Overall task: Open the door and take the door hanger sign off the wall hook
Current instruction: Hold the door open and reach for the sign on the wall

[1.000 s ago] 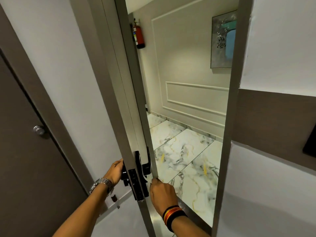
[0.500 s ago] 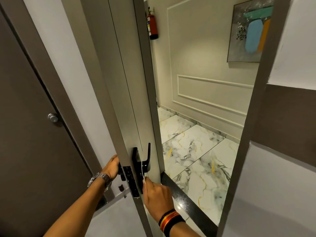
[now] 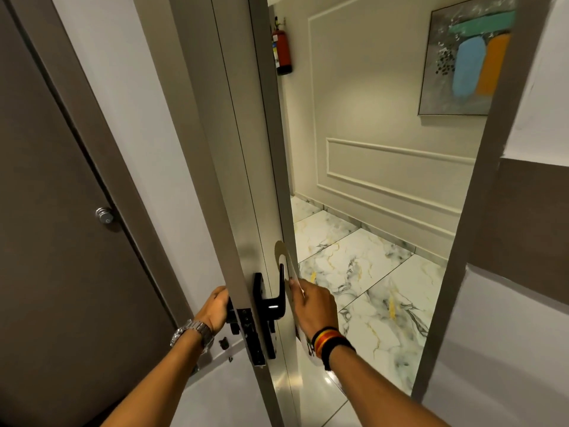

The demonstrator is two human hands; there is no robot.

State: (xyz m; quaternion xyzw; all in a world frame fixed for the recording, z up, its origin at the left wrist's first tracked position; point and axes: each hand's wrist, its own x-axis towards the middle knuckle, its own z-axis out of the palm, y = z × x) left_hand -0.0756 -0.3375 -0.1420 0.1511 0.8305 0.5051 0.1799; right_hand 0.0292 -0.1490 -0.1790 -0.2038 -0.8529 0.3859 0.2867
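The beige door [image 3: 243, 155] stands partly open, its edge turned toward me. My left hand [image 3: 217, 308] grips the black inside handle, mostly hidden behind the door edge. A pale door hanger sign [image 3: 284, 260] with a round cut-out hangs over the black outside handle [image 3: 275, 300]. My right hand [image 3: 312, 303] pinches the sign just below its loop. The sign's lower part shows under my wrist. No wall hook is visible.
Through the gap lies a corridor with a marble tile floor [image 3: 369, 272] and a panelled wall. A red fire extinguisher [image 3: 282, 52] and a painting [image 3: 465, 57] hang there. A brown door with a round knob [image 3: 104, 215] is at left; the door frame [image 3: 462, 241] is at right.
The door has swung wider open. My right hand has risen from the door's edge and taken hold of the sign, whose looped top now shows above the handle. My left hand stays on the inside handle.
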